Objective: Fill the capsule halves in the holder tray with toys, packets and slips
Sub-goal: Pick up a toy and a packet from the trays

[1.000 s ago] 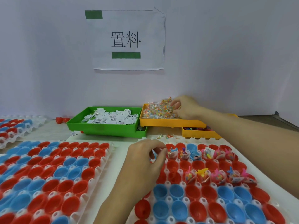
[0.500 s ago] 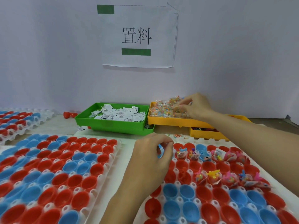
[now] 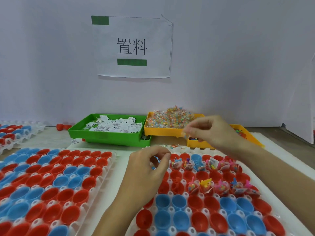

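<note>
My left hand (image 3: 148,165) covers the far-left corner of the holder tray (image 3: 173,181), and the small blue thing inside my curled fingers is too hidden to name. The packet (image 3: 185,133) in my right hand (image 3: 210,132) is blurred. The second yellow bin (image 3: 247,136) is mostly behind my right hand. The lower edge cuts off both capsule trays.

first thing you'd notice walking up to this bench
The red and blue capsule halves packed into white holder trays across the front. Behind them, a green tray of white slips beside a yellow tray heaped with colourful packets. The right hand pinches a packet above the trays.
</note>
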